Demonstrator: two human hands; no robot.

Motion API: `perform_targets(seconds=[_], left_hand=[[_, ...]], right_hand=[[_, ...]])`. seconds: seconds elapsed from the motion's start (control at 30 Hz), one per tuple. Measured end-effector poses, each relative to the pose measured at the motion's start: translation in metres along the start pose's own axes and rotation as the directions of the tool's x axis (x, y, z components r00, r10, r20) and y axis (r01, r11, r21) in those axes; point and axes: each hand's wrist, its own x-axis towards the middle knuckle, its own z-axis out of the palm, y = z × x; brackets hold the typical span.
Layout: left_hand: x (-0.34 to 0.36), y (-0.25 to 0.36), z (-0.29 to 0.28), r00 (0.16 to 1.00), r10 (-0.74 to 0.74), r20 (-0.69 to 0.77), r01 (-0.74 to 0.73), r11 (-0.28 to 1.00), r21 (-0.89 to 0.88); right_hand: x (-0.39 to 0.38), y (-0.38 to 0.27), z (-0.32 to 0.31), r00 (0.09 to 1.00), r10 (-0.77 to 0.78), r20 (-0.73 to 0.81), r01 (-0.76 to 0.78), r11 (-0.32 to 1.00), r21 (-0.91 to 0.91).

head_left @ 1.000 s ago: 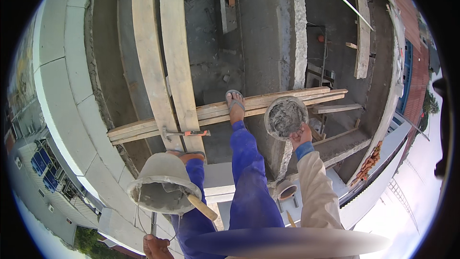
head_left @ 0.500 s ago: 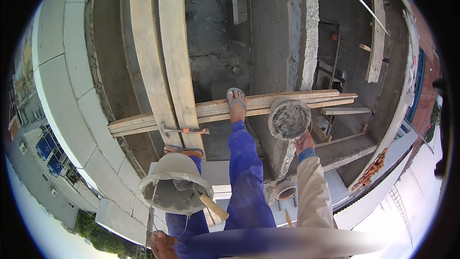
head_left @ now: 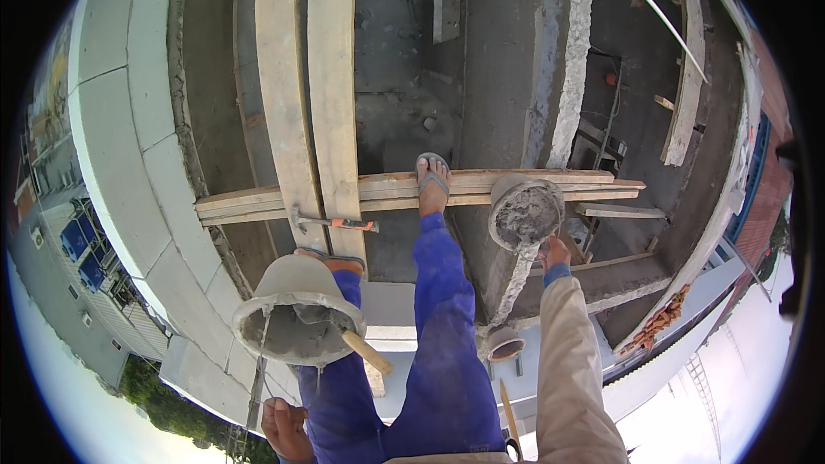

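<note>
Mortar (head_left: 528, 213) sits in a round bucket (head_left: 498, 228) at right, beside the crosswise planks (head_left: 387, 187); the right hand (head_left: 555, 254) grips its near edge, fingers closed. Near left, the left hand (head_left: 286, 427), fingers curled tight, holds a tilted bucket (head_left: 296, 282) containing a wooden-handled trowel (head_left: 368, 353). Farther off, a hammer (head_left: 342, 223) lies across two long boards (head_left: 333, 103).

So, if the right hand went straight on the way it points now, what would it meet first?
The round grey bucket of lumpy grey mortar; the right hand is at its near rim. Beyond it in the picture run long pale wooden planks, though their depth is hard to tell.
</note>
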Motion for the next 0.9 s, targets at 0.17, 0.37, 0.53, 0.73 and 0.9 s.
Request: perform_targets(seconds=[0.17,0.37,0.53,0.73,0.9], left_hand=[[0.009,-0.007,0.006,0.998,-0.061,0.029,0.063,0.995,-0.071],[0.017,-0.022,0.023,0.993,-0.068,0.101,0.080,0.989,-0.125],[0.009,0.001,0.011,0.981,-0.030,0.193,0.027,1.000,0.015],[-0.026,0.010,-0.051,0.971,0.119,0.206,-0.122,0.992,0.005],[-0.046,0.011,-0.101,0.866,0.433,0.248,-0.440,0.897,-0.029]], right_hand=[[-0.010,-0.021,-0.012,0.984,-0.164,0.069,0.175,0.821,-0.544],[-0.200,-0.066,0.066,0.552,-0.696,0.460,0.830,0.405,-0.384],[-0.463,-0.055,0.150,0.237,-0.240,0.941,0.835,0.546,-0.072],[-0.593,-0.030,0.200,0.084,0.174,0.981,0.494,0.848,-0.193],[-0.665,-0.021,0.188,0.370,0.197,0.908,0.342,0.880,-0.330]])
